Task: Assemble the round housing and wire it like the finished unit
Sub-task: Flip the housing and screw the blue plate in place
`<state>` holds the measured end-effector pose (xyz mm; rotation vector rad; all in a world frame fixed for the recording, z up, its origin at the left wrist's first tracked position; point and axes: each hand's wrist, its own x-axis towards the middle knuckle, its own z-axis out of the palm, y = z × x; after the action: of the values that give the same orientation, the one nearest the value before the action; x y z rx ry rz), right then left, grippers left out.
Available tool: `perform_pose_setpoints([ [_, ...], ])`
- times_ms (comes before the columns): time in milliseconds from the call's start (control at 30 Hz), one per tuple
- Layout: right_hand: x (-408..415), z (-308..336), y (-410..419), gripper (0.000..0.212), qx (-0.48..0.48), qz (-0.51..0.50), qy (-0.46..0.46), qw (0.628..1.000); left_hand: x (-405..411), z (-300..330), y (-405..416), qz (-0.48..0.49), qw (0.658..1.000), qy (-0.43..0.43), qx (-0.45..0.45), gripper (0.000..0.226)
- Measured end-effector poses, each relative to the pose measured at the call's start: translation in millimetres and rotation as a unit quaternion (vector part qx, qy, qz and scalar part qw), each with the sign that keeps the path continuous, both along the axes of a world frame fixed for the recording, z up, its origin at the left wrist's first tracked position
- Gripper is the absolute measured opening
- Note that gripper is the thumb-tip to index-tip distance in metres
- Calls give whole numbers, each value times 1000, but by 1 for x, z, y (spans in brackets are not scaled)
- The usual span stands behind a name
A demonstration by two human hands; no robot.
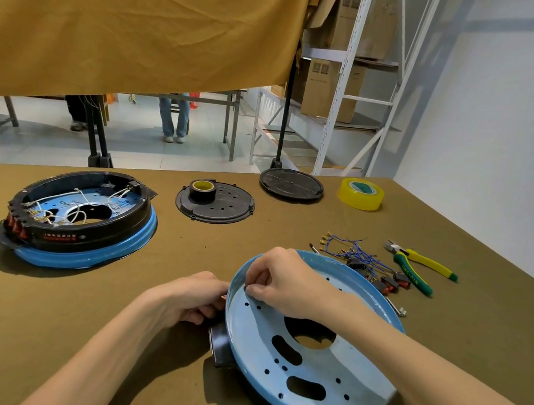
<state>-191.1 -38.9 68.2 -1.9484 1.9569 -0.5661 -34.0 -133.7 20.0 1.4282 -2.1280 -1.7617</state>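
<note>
A blue round housing pan [336, 379] with holes and slots lies tilted on the table in front of me, a black handle [220, 344] at its left side. My right hand [284, 284] reaches inside the pan and pinches something small and dark at the left inner rim. My left hand [189, 298] sits outside that same rim, fingers curled against it near the handle. The finished unit [79, 219], blue with a black ring and white wires, stands at the left. A bundle of blue wires [355, 253] with red switches [392, 285] lies behind the pan.
A black perforated plate [223, 209] carries a black tape roll [202, 190]. Behind it lie a black round lid [291, 185] and a yellow tape roll [361, 194]. Green-yellow pliers [422, 269] lie at the right. Two screws [397, 306] rest by the pan. A cloth hangs across the back.
</note>
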Motion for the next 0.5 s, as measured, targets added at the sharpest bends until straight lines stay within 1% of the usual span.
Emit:
perform_pose_setpoints([
  [100, 1, -1, -2, 13, -22, -36, -8, 999, -1, -2, -1, 9, 1000, -3, -3, 33],
  [200, 5, 2, -6, 11, -34, -62, -9, 997, -1, -2, -1, 8, 1000, -4, -5, 31],
  [333, 6, 7, -3, 9, -9, -18, 10, 1000, 0, -1, 0, -3, 1000, -4, -6, 31],
  [433, 4, 5, 0, 12, -26, -16, 50, 998, 0, -1, -1, 4, 1000, -7, -8, 33],
  [500, 1, 5, 2, 13, -23, -8, 38, 999, 0, -1, 0, 3, 1000, -7, -10, 32],
])
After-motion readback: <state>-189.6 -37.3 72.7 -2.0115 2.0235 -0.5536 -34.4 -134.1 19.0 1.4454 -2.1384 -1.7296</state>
